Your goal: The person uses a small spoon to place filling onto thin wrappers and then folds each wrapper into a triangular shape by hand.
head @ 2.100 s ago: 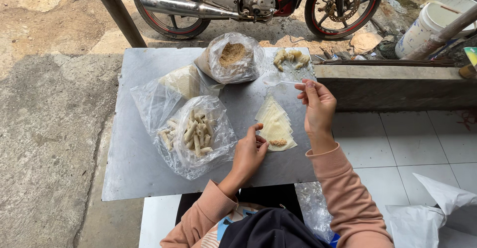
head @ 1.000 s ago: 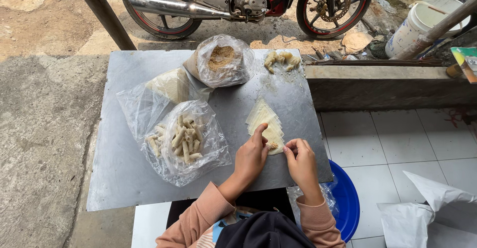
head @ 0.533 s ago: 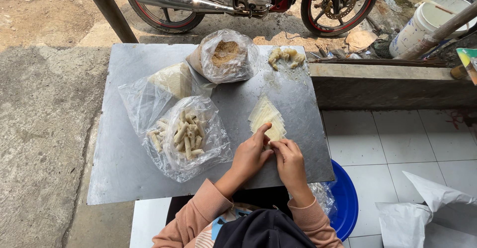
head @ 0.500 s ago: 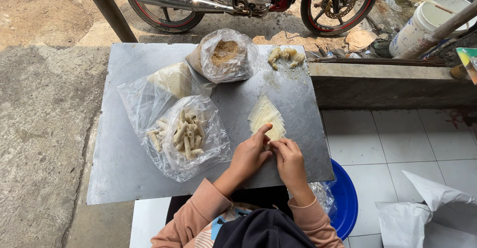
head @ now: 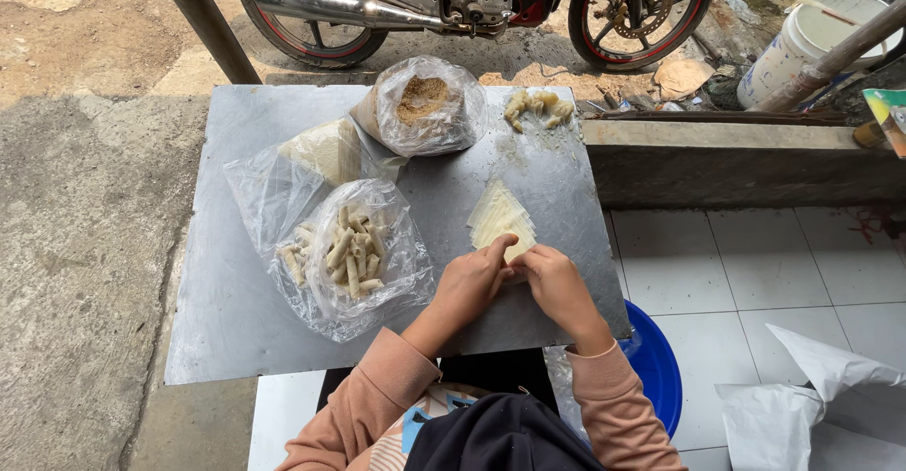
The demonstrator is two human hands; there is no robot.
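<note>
The right hand [head: 559, 287] has come back from the far edge of the table [head: 236, 311] and now sits beside the left hand [head: 469, 284]. Both hands pinch the near corner of the wrapper [head: 500, 218], fingers bent and closed on it. The wrapper lies flat, just right of the bag of sticks [head: 357, 254]. Roll slowly, keep it tight, press evenly so it does not tear

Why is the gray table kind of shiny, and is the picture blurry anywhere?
Head view: soft daylight, no hard shadows; the metal table shows only a dull sheen, while the clear plastic bags glint brighter. Both hands, left hand and right hand, look sharp on the pale wrapper; edges bend slightly from the wide lens.
</note>
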